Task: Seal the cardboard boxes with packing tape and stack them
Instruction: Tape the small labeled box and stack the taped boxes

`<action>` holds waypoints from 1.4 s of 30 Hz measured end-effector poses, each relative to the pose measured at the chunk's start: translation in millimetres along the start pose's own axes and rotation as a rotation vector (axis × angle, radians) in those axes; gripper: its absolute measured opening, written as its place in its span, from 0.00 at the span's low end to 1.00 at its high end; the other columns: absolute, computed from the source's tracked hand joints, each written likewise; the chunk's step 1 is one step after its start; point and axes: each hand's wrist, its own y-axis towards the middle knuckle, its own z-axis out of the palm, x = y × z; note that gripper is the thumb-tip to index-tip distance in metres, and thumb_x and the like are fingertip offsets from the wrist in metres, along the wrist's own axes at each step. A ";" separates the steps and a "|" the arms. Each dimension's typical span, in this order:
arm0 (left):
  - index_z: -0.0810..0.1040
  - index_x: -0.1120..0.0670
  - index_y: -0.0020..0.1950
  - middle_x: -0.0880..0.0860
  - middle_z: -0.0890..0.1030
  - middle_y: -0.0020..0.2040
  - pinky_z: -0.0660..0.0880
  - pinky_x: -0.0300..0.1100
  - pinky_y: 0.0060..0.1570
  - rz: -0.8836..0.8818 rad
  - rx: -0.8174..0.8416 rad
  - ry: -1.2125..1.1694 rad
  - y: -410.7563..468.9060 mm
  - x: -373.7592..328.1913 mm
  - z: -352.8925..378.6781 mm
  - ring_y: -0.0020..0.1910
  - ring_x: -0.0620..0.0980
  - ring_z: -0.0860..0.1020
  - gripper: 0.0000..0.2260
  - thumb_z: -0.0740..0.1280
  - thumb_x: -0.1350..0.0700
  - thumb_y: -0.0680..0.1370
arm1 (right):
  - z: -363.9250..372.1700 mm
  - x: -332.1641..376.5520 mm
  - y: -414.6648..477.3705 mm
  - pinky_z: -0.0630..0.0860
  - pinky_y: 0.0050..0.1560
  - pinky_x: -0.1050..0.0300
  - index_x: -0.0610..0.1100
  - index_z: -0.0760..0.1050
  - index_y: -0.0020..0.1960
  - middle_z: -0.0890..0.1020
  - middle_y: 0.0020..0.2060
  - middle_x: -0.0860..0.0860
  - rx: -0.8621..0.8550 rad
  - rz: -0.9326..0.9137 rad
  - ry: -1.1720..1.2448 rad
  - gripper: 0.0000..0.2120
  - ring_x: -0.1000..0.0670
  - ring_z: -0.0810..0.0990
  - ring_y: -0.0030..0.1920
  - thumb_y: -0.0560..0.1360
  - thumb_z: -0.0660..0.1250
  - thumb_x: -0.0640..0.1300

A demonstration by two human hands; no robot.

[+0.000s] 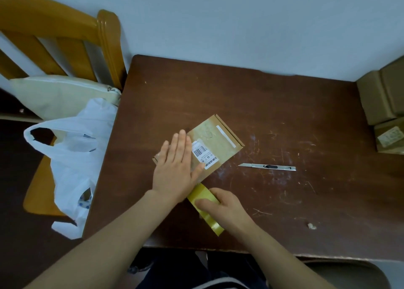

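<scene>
The cardboard box [218, 144] lies mid-frame on the bench [284, 113], long axis running lower left to upper right. The left hand [177, 168] presses flat on it, fingers straight; just below, the right hand [225, 207] has its grip curled round the yellow tape roll [215, 226].

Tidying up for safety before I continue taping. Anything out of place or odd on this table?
The utility knife lies on the table right of the cardboard box, its blade seemingly extended, tip toward the box, not far from the right hand holding the tape roll. The table around it is heavily scratched.
</scene>
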 end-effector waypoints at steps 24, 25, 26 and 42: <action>0.28 0.44 0.73 0.45 0.30 0.75 0.45 0.52 0.75 -0.010 0.247 -0.733 -41.2 56.5 -5.1 0.74 0.44 0.32 0.52 0.65 0.45 0.63 | -1.3 -26.9 -6.9 0.70 0.40 0.55 0.29 0.73 0.43 0.74 0.34 0.44 0.015 -0.126 0.336 0.30 0.49 0.73 0.36 0.70 0.72 0.59; 0.23 0.41 0.69 0.42 0.23 0.71 0.45 0.51 0.75 0.022 0.305 -0.695 -50.5 57.2 -0.7 0.71 0.41 0.27 0.57 0.70 0.45 0.62 | -1.8 -29.4 -6.8 0.71 0.41 0.54 0.29 0.74 0.44 0.75 0.35 0.42 0.039 -0.112 0.371 0.28 0.48 0.75 0.36 0.71 0.72 0.57; 0.21 0.41 0.66 0.41 0.21 0.69 0.44 0.49 0.74 0.026 0.322 -0.663 -54.1 55.1 3.1 0.70 0.41 0.25 0.62 0.75 0.43 0.61 | -2.4 -29.9 -7.3 0.73 0.39 0.55 0.31 0.76 0.42 0.78 0.34 0.42 0.059 -0.095 0.392 0.26 0.48 0.76 0.34 0.71 0.72 0.56; 0.78 0.54 0.60 0.52 0.80 0.59 0.68 0.41 0.66 -0.408 0.484 -1.509 -39.5 73.5 -49.8 0.65 0.50 0.73 0.19 0.69 0.48 0.71 | -29.3 101.3 -29.4 0.75 0.35 0.61 0.42 0.79 0.43 0.82 0.32 0.46 0.409 -0.460 0.320 0.05 0.50 0.80 0.32 0.74 0.69 0.44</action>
